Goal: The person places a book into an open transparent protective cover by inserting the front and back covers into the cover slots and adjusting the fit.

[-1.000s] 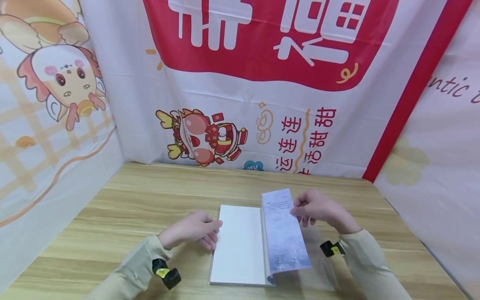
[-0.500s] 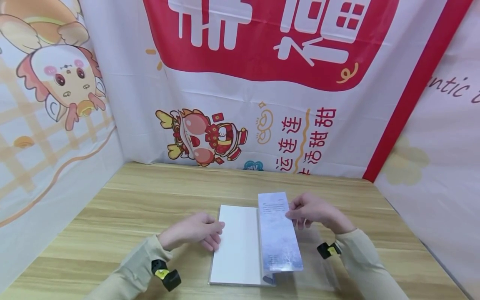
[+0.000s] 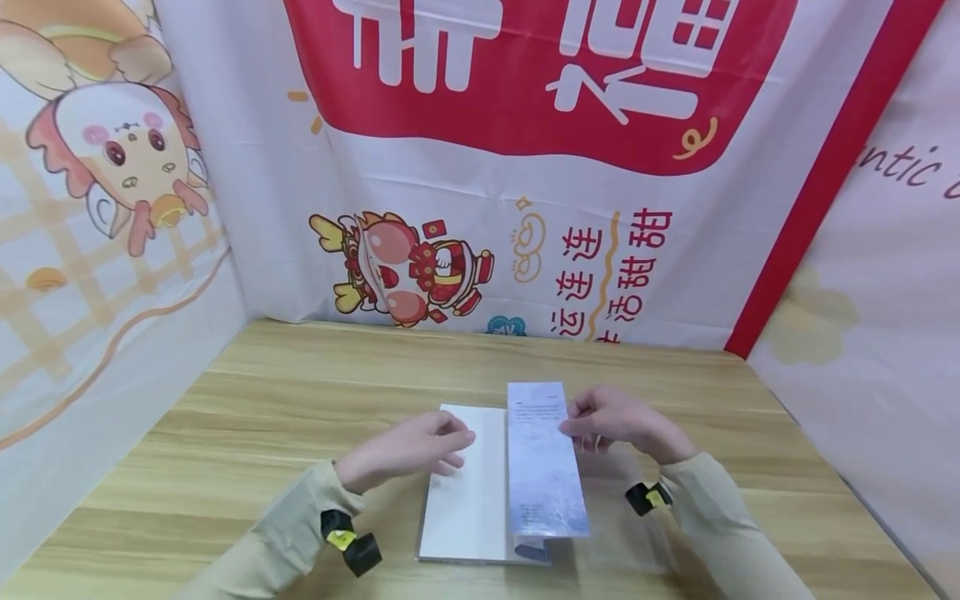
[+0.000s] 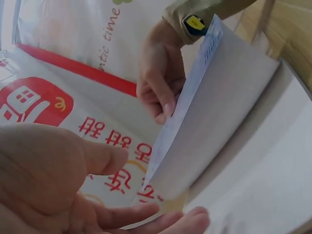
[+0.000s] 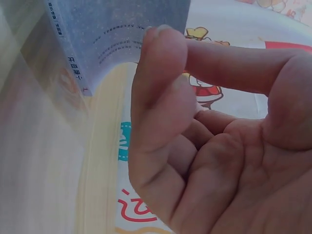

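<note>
A book with a blank white page [image 3: 459, 525] facing up lies on the wooden table. From its right side rises a pale blue flap [image 3: 547, 475] printed with small text and bare trees, its lower end curling over. My right hand [image 3: 618, 423] pinches the flap's outer edge between thumb and fingers. In the left wrist view the flap's plain white back [image 4: 229, 92] shows, standing up from the page. My left hand [image 3: 408, 450] is over the left part of the white page, fingers loosely bent and holding nothing.
A clear plastic sheet [image 3: 630, 542] spreads on the table [image 3: 330, 375] to the right of the book. Behind the table hangs a printed cloth [image 3: 465, 183] with red and white designs; more cloth walls stand at both sides.
My right hand has drawn the blue flap leftward over the book, and it now faces me more squarely. My left hand has moved right from the book's edge to over the page.
</note>
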Action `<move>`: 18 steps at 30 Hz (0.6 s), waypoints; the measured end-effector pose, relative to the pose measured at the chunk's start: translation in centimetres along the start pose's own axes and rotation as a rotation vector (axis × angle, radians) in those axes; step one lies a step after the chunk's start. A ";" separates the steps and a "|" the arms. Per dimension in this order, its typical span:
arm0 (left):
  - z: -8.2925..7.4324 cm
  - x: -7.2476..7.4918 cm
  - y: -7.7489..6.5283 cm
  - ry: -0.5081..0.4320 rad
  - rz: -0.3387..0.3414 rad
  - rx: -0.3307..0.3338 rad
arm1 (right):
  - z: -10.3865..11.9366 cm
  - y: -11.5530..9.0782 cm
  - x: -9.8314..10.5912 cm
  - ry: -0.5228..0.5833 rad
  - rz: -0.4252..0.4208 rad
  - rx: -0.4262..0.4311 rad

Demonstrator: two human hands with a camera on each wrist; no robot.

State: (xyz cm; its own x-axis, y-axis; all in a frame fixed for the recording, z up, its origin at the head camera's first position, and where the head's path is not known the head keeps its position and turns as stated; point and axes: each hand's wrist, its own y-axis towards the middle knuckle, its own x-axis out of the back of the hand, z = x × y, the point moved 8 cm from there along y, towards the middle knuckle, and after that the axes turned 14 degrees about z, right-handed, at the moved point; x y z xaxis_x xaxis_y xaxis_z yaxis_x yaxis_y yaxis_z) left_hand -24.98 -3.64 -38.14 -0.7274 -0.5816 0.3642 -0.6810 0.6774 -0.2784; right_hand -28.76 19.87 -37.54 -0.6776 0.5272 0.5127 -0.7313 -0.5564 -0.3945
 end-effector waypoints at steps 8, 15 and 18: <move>-1.0 -1.0 3.1 -0.021 -0.082 0.015 | 0.1 0.2 -0.3 0.023 0.008 0.000; -1.7 -2.7 5.1 -0.185 -0.009 -0.067 | 0.4 0.5 -0.8 -0.004 0.017 0.032; -1.8 -3.0 5.5 -0.179 0.018 -0.084 | 0.4 0.6 -1.0 -0.004 0.017 0.035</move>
State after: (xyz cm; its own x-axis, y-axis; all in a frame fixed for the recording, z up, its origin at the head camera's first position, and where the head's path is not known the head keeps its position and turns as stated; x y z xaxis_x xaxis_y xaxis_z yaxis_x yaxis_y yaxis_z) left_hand -26.36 2.63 -39.16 -0.7483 -0.6343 0.1942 -0.6633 0.7196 -0.2055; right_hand -28.51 18.74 -37.98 -0.6893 0.5150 0.5095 -0.7168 -0.5870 -0.3764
